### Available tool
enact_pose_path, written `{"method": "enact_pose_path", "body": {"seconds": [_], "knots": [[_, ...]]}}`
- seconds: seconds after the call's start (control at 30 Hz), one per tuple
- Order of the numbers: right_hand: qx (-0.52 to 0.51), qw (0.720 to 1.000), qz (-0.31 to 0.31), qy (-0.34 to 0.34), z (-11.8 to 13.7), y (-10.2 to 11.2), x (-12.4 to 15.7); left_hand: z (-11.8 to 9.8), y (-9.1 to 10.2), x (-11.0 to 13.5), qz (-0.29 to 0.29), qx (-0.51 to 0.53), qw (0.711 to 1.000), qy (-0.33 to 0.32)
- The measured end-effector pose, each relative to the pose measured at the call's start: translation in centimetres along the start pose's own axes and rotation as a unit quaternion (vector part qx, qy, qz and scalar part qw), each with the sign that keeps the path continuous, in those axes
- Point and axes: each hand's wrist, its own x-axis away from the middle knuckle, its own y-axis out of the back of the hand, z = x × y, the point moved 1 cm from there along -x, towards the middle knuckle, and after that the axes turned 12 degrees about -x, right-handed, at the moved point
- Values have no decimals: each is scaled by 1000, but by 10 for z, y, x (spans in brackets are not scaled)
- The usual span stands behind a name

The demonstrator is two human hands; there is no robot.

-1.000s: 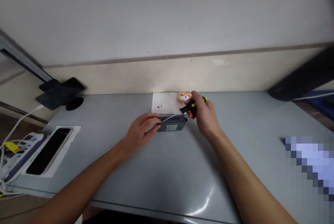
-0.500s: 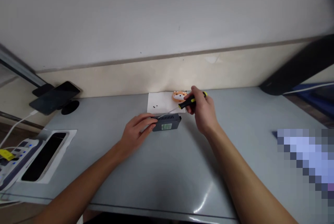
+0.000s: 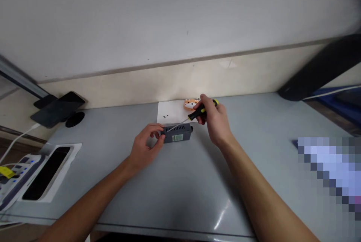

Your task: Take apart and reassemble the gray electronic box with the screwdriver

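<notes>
- As the head view has it, the box (image 3: 184, 133) is on the counter (image 3: 169, 181), just this side of the paper (image 3: 175, 111), and the left hand (image 3: 143, 142) pinches its left end between thumb and fingertips!
- Over to the right hand (image 3: 216, 121): wrapped round the handle of the screwdriver (image 3: 194, 114), shaft slanting down leftward across the box.
- How will that box handle? Stiff-shelled and fairly light, I'd judge, smooth enough to skid here; best held firmly by its ends, clear of the tip.
- The screwdriver looks easiest by its thick handle.
- Tough to call: the tip, right beside the left fingers, too small to say what it meets.
- Left fingers cover one end of the box; the right hand hides part of the toy (image 3: 189, 105); those dark bits (image 3: 164, 116) are too tiny to name.
</notes>
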Motion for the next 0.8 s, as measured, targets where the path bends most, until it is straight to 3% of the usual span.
{"method": "enact_pose_path", "body": {"seconds": [0.23, 0.8], "knots": [[33, 999, 14, -3, -4, -2, 1, -1, 2, 0, 0, -15, 999, -51], [52, 999, -5, 14, -2, -5, 3, 2, 2, 0, -7, -46, 995, -89]]}}
